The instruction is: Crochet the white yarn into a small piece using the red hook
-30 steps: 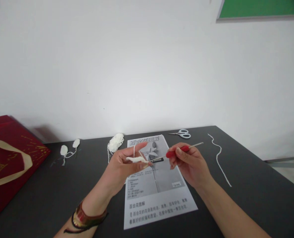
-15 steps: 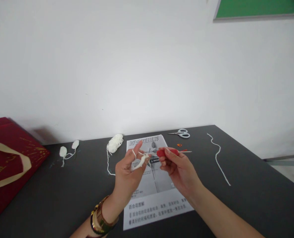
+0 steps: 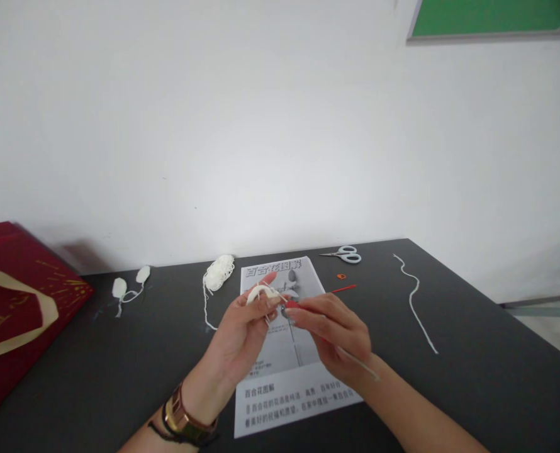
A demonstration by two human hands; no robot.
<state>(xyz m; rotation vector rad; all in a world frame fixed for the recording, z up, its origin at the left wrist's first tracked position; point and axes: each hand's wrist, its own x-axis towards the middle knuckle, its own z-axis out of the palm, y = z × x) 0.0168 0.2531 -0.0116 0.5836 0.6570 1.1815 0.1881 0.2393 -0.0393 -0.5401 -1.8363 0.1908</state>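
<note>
Between the thumb and fingers of my left hand (image 3: 248, 314) is a small curved white crochet piece (image 3: 257, 293), with yarn passing over the raised index finger. My right hand (image 3: 339, 327) is closed around a red-handled crochet hook (image 3: 291, 304); its thin rear shaft sticks out below the palm toward the wrist. The hook's tip end is close to the white piece, but fingers hide whether it sits in a stitch. From the left hand a strand runs to a white yarn ball (image 3: 219, 272) at the back of the table. Both hands are above a printed sheet (image 3: 299, 399).
Grey-handled scissors (image 3: 348, 254), an orange stitch marker (image 3: 341, 276) and a red needle-like stick (image 3: 345, 288) lie behind my right hand. A loose white strand (image 3: 414, 296) is at right. Two joined white pieces (image 3: 119, 288) and a red gift bag (image 3: 20, 314) are at left.
My right hand has turned and lowered, so the hook's rear shaft now points down toward my wrist instead of rightward. My left hand has tilted, turning the white piece into an upward arch.
</note>
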